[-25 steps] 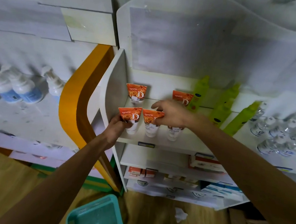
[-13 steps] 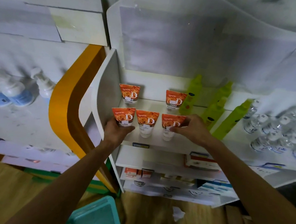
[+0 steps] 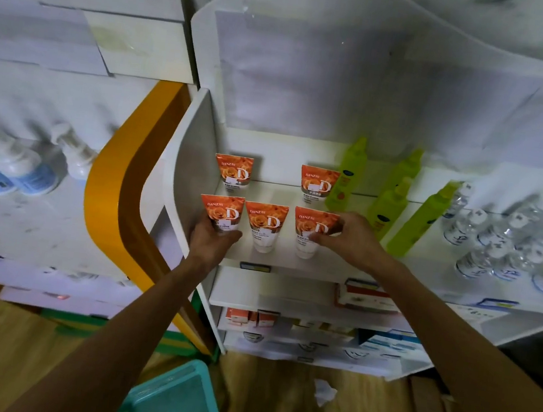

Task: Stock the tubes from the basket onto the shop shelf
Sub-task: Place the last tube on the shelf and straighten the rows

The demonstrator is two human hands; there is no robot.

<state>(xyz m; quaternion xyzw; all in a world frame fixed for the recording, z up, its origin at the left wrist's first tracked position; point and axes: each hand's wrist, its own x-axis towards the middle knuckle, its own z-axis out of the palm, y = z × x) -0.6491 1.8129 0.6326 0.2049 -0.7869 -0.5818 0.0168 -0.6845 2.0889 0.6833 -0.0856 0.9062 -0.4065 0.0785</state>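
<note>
Several orange-and-white tubes stand cap-down on the white shop shelf (image 3: 290, 262). The front row holds three: a left tube (image 3: 222, 211), a middle tube (image 3: 264, 225) and a right tube (image 3: 312, 228). Two more stand behind, a back left tube (image 3: 233, 171) and a back right tube (image 3: 318, 184). My left hand (image 3: 212, 239) grips the lower part of the front left tube. My right hand (image 3: 352, 239) pinches the front right tube from its right side. The teal basket (image 3: 172, 400) sits on the floor below; I see no tubes inside it.
Green spray bottles (image 3: 391, 204) stand just right of the tubes, with clear small bottles (image 3: 500, 243) farther right. Lower shelves hold boxes (image 3: 365, 296). An orange curved panel (image 3: 108, 205) divides this unit from a left shelf with blue-white pump bottles (image 3: 9, 167). Crumpled paper (image 3: 325, 391) lies on the wooden floor.
My right hand has moved from the middle of the front row to the right tube's side. The left hand stays on the front left tube. The camera view shifted slightly.
</note>
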